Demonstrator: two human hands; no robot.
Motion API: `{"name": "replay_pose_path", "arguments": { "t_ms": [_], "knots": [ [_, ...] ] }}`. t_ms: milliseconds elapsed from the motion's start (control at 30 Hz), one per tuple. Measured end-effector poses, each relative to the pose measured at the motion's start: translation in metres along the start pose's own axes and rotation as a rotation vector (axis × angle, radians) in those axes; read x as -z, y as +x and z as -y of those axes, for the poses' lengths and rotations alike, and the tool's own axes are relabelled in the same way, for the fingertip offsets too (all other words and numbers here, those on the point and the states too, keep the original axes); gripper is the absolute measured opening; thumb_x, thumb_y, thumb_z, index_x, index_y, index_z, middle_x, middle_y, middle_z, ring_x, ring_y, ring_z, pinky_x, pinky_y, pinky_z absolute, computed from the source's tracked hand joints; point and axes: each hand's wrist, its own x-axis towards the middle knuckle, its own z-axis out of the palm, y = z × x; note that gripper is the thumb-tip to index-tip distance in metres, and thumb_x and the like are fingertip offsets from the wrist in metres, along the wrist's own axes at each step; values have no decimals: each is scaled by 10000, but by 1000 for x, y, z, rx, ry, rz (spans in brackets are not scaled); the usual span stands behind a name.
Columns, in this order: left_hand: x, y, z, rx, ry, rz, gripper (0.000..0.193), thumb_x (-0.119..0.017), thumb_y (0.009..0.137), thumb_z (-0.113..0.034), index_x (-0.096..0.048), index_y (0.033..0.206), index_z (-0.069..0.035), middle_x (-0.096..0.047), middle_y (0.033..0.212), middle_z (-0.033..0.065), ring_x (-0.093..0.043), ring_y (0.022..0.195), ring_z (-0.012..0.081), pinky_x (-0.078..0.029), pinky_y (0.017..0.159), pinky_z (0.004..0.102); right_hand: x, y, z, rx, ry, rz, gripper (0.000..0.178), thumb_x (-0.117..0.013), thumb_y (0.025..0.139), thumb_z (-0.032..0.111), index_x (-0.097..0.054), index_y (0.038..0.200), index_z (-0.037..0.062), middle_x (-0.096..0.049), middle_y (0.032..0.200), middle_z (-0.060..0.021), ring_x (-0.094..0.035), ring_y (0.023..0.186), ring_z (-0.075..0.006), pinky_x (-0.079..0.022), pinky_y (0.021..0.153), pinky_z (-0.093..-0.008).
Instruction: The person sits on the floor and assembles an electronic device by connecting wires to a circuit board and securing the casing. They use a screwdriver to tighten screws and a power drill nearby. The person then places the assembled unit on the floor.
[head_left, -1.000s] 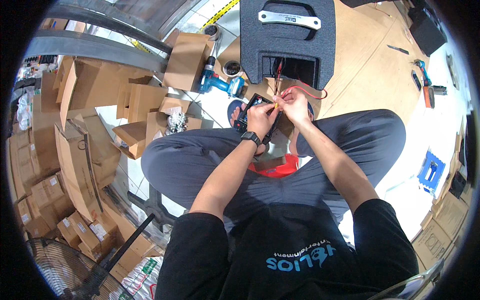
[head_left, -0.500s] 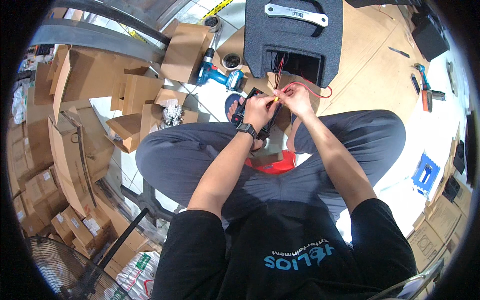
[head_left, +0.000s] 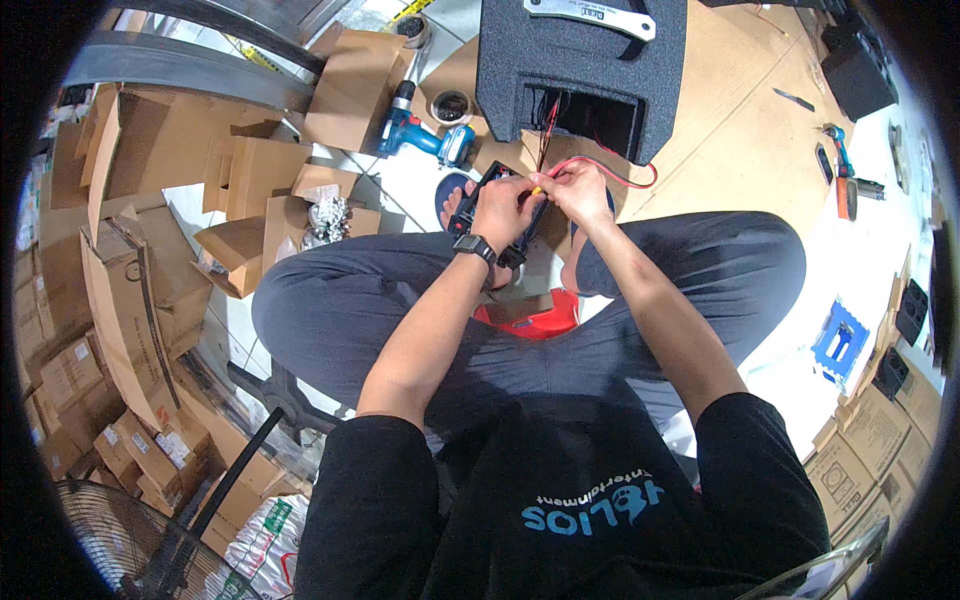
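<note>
My left hand (head_left: 503, 214), with a dark watch on its wrist, pinches a small yellow piece (head_left: 537, 191), perhaps a wire connector. Close against it, my right hand (head_left: 583, 194) is closed on a red wire (head_left: 640, 184) that loops out to the right. Thin dark and red wires (head_left: 548, 130) run from the cut-out of a black textured speaker cabinet (head_left: 580, 85) down to my fingertips. Below my hands, between my feet, is a black module (head_left: 511, 254), partly covered by the left hand. The exact wire ends are hidden by my fingers.
A blue cordless drill (head_left: 425, 138) lies left of the cabinet, near a tape roll (head_left: 451, 107). Open cardboard boxes (head_left: 255, 180) fill the left. A red piece (head_left: 535, 318) lies between my legs. At right are a knife (head_left: 793, 99), hand tools (head_left: 846, 190) and a blue object (head_left: 840, 342).
Everything has shifted slightly left and up in the picture as the view moved. Both hands remain together at the yellow piece, with only small finger movement.
</note>
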Motion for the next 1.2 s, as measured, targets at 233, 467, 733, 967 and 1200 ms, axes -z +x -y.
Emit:
{"name": "replay_pose_path", "arguments": {
  "t_ms": [233,467,733,967,1200],
  "knots": [
    [-1,-6,2,61,-5,-8,182,-795,844,-150,-771,978,-29,-741,861,184,-721,707,303,-548,646,381,-5,0,-1,1,-97,24,392,-880,753,399,-792,851,30,-761,734,-102,-754,712,-182,-596,714,-343],
    [3,1,1,-6,55,-82,203,-846,811,-155,-787,972,-47,-760,852,150,-749,738,264,-573,674,357,-15,9,-16,-67,109,69,450,-891,744,473,-778,850,50,-765,785,-99,-744,739,-183,-589,725,-347],
    [76,3,71,372,378,337,681,-901,661,-232,-688,1277,-32,-742,1170,181,-723,1082,296,-563,955,382,-15,13,-46,-66,155,143,436,-802,885,445,-763,1050,43,-761,888,-90,-716,789,-160,-575,714,-320],
    [72,-34,108,418,400,493,448,-914,672,-202,-788,1084,-82,-781,1032,138,-746,995,276,-586,905,387,-1,12,-45,-160,251,174,382,-732,954,352,-708,1048,-17,-704,770,-69,-663,646,-126,-532,555,-293],
    [72,-37,107,346,348,381,291,-906,709,-139,-784,953,-36,-782,910,126,-758,842,250,-585,800,361,-2,15,-52,-188,253,152,434,-751,913,399,-692,1117,21,-714,789,-82,-673,645,-162,-543,585,-331]
  ]
}}
